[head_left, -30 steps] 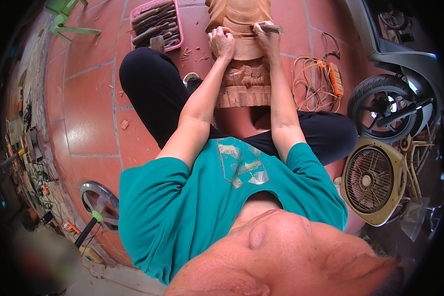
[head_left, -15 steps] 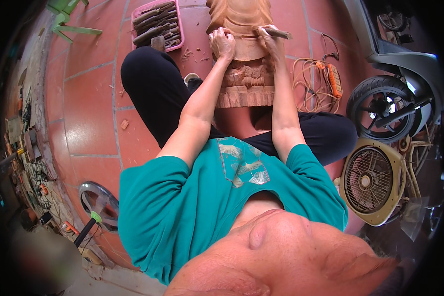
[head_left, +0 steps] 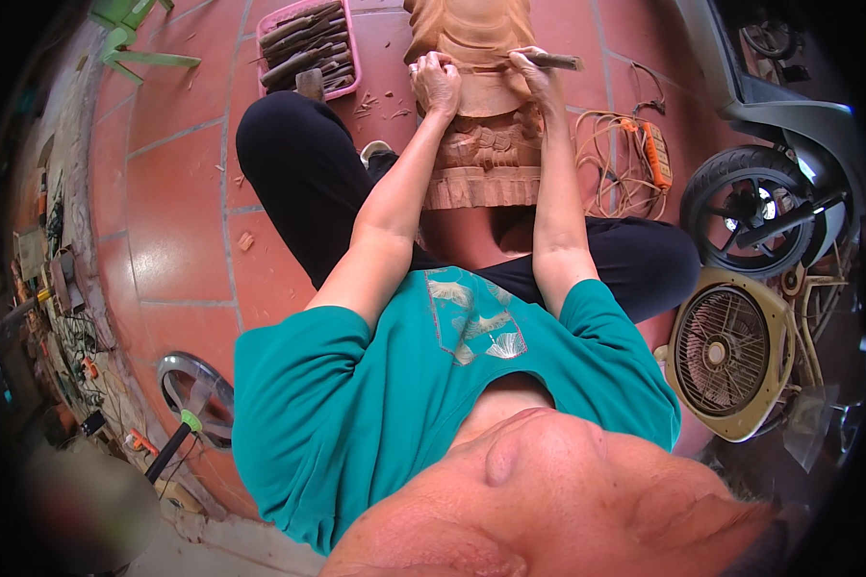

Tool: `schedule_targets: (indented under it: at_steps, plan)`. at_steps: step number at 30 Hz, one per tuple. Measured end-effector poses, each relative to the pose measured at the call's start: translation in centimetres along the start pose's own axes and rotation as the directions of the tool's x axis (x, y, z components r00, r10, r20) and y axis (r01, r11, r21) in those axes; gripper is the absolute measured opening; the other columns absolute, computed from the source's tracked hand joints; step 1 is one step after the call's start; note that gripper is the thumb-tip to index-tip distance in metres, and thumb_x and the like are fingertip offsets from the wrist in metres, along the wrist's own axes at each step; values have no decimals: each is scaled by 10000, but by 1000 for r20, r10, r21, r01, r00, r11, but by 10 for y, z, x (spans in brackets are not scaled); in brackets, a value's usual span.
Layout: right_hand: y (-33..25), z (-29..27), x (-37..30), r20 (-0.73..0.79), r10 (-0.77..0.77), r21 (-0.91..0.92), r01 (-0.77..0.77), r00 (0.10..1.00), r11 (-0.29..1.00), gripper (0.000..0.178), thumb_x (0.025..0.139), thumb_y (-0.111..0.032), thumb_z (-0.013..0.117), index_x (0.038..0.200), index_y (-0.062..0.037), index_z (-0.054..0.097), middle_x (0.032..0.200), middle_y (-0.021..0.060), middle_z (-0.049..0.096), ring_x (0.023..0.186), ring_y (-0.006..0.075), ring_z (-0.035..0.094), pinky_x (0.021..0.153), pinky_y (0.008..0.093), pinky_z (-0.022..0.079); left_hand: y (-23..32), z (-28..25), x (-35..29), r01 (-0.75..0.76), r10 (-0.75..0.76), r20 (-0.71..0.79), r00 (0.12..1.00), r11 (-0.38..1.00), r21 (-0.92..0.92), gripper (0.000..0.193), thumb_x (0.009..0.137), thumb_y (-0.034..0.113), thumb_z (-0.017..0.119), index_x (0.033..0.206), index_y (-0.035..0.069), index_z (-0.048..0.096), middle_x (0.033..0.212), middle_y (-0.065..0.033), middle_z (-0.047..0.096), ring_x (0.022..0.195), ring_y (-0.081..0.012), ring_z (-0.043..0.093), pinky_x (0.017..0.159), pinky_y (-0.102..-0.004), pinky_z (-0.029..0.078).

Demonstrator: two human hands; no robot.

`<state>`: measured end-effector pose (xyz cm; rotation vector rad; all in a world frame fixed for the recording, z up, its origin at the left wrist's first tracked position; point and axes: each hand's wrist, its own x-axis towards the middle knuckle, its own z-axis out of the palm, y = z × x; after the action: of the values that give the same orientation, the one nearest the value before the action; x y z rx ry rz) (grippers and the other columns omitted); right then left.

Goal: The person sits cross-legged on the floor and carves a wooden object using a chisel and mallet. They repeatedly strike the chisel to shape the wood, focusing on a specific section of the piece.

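A reddish-brown wood carving (head_left: 486, 96) of a draped figure on a carved base lies lengthwise in front of me, between my legs. My right hand (head_left: 537, 79) is closed around a wood chisel (head_left: 553, 61) at the carving's right edge, with the handle sticking out to the right. The chisel's blade is too small to make out. At the left edge, my left hand (head_left: 436, 85) rests with curled fingers gripping the carving. A ring shows on one of its fingers.
Left of the carving stands a pink basket (head_left: 358, 58) of chisels, with a mallet-like wooden piece (head_left: 309, 84) beside it. Wood shavings (head_left: 366, 104) lie nearby. An orange power strip (head_left: 657, 154) with coiled cord, a motorbike wheel (head_left: 749, 212) and a fan (head_left: 726, 351) are at right.
My right hand and the chisel have shifted slightly right, and the handle lies a little more level. My left hand stays at nearly the same place on the carving.
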<state>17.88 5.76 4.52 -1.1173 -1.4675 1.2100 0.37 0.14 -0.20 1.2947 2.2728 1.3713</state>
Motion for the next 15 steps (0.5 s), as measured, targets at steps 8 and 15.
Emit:
schedule_targets:
  at_steps: [8, 15]
  plan:
    - [8, -3, 5, 20, 24, -4, -24, 1000, 1000, 157, 891, -164, 674, 967, -26, 677, 859, 28, 662, 795, 97, 599, 735, 240, 481, 4, -1, 1, -32, 32, -19, 999, 999, 5, 94, 756, 107, 610, 839, 90, 651, 915, -128, 648, 935, -338, 581, 848, -452, 480]
    - [-3, -11, 2, 112, -22, -138, 37, 993, 990, 158, 872, -150, 675, 950, -13, 689, 826, 26, 661, 782, 104, 604, 717, 251, 478, -1, 1, 1, -27, 28, -26, 999, 1000, 16, 103, 768, 124, 620, 851, 94, 673, 911, -129, 664, 913, -335, 602, 831, -441, 484]
